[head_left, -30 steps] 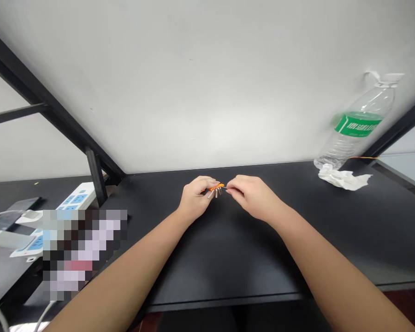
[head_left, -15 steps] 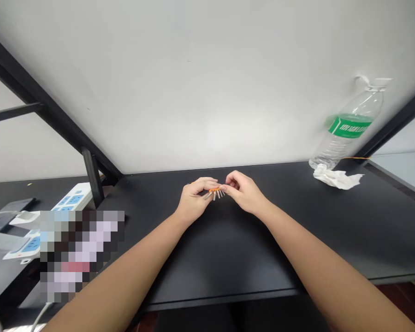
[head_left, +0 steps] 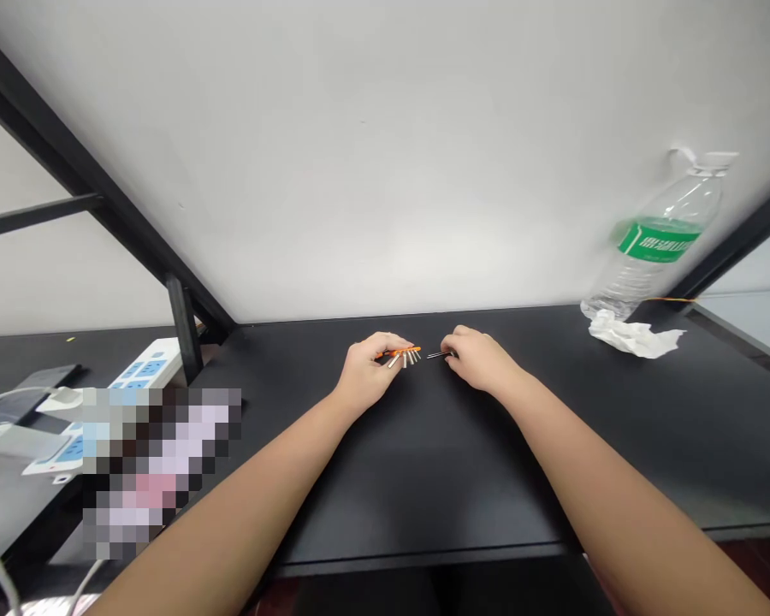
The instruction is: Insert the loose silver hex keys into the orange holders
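My left hand (head_left: 363,370) is closed on an orange hex key holder (head_left: 414,349) above the black tabletop. Several short silver key ends fan out from it toward me. Part of the holder is covered by my fingers. To its right, my right hand (head_left: 482,358) pinches a thin dark metal rod that looks like a hex key (head_left: 435,354). The rod's tip points left at the holder, with a small gap between them. Its other end is hidden inside my right hand.
A clear bottle with a green label (head_left: 660,241) leans against the wall at the right, beside a crumpled tissue (head_left: 635,336). White power strips (head_left: 151,368) with plugs and cables lie at the left, next to a blurred-out item (head_left: 167,470). Black frame bars (head_left: 183,325) stand at the left.
My right hand has moved right, away from the holder, with the thin hex key now showing in its fingers. My left hand still holds the holder. The view has shifted slightly.
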Available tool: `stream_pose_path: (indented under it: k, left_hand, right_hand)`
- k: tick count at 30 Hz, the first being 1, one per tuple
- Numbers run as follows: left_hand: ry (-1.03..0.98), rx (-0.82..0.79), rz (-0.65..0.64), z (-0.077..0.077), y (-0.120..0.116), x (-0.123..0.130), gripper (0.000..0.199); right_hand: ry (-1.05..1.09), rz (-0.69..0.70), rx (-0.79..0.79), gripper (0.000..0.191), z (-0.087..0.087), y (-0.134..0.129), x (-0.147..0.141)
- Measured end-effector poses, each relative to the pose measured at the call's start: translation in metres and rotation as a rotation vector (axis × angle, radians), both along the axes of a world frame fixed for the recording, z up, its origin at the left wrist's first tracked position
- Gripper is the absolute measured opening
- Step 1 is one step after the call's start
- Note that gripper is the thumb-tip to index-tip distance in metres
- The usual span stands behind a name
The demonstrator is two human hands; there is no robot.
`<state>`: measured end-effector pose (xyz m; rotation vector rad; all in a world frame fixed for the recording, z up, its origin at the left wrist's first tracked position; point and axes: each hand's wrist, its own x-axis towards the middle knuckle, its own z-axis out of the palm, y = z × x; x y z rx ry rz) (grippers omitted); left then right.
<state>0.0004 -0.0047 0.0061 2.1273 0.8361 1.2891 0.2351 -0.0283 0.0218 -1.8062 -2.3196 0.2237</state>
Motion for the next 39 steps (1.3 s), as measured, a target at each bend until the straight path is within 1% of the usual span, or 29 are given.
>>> stream_pose_path:
  k: [5, 7, 9, 11, 13, 16, 19, 22, 25, 28, 35, 39]
  left_hand:
    - [0.015, 0.052, 0.002, -0.003, 0.003, -0.001, 0.016]
    - [0.023, 0.060, 0.002, -0.004, 0.004, -0.001, 0.019]
    - [0.030, 0.064, 0.014, -0.004, 0.005, -0.002, 0.019]
    - [0.037, 0.068, 0.029, -0.003, 0.006, -0.002, 0.018]
    - [0.044, 0.070, 0.039, -0.003, 0.005, -0.002, 0.017]
    - [0.054, 0.066, 0.047, -0.001, 0.005, -0.001, 0.014]
    - [0.046, 0.071, 0.045, 0.000, 0.004, 0.000, 0.010]
    - [0.040, 0.076, 0.057, 0.002, 0.003, 0.000, 0.010]
    - [0.050, 0.084, 0.047, 0.003, 0.003, -0.001, 0.013]
    - [0.045, 0.096, 0.031, 0.003, 0.002, 0.000, 0.016]
    - [0.044, 0.089, 0.047, 0.002, 0.003, 0.000, 0.013]
    - [0.057, 0.124, 0.029, 0.001, 0.004, -0.001, 0.014]
  right_hand:
    - [-0.074, 0.001, -0.027, 0.023, 0.004, 0.001, -0.003]
    - [-0.103, -0.005, -0.060, 0.019, 0.006, 0.000, -0.006]
    - [-0.112, -0.033, -0.116, 0.010, 0.008, -0.003, -0.009]
    - [-0.075, -0.044, -0.136, 0.006, 0.009, -0.007, -0.011]
    - [0.033, 0.009, -0.099, 0.010, 0.010, -0.011, -0.012]
    - [0.261, 0.135, -0.006, 0.013, 0.012, -0.015, -0.014]
    - [0.363, 0.201, 0.099, 0.014, 0.013, -0.015, -0.017]
    - [0.381, 0.217, 0.165, 0.013, 0.013, -0.014, -0.018]
    - [0.384, 0.213, 0.192, 0.012, 0.013, -0.014, -0.018]
    - [0.368, 0.218, 0.203, 0.012, 0.014, -0.014, -0.017]
    - [0.337, 0.230, 0.200, 0.012, 0.016, -0.016, -0.017]
    - [0.295, 0.238, 0.214, 0.013, 0.016, -0.017, -0.018]
